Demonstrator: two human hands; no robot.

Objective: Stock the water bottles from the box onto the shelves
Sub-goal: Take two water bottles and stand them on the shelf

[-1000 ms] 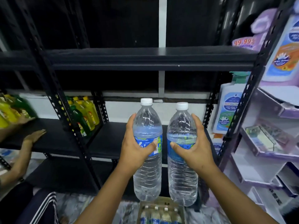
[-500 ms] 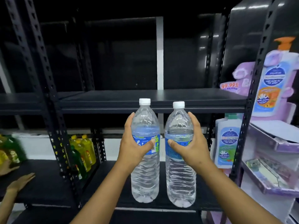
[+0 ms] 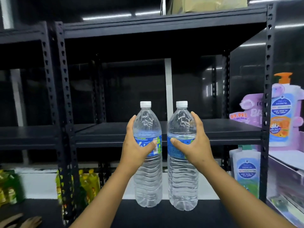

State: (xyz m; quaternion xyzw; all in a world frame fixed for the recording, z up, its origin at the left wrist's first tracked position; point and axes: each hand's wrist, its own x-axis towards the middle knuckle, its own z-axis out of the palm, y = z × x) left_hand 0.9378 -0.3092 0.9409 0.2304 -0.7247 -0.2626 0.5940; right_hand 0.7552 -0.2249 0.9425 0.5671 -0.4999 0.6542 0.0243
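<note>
Bottles of water are mid-carry, one in each hand, both upright and side by side without touching, held in the air in front of the black shelving. The left hand (image 3: 137, 148) wraps its bottle (image 3: 148, 155) at the blue label, fingers behind and thumb across the front; the right hand (image 3: 195, 145) closes on the other bottle (image 3: 181, 162) the same way. This looks like the lift-to-shelf step: the bottoms hang level with the lower shelf (image 3: 164, 216), while the caps stand above the middle shelf (image 3: 222, 129), which is bare. The next move likely calls for raising both until their bases clear that shelf's front edge, then pushing forward and setting them down without tipping.
</note>
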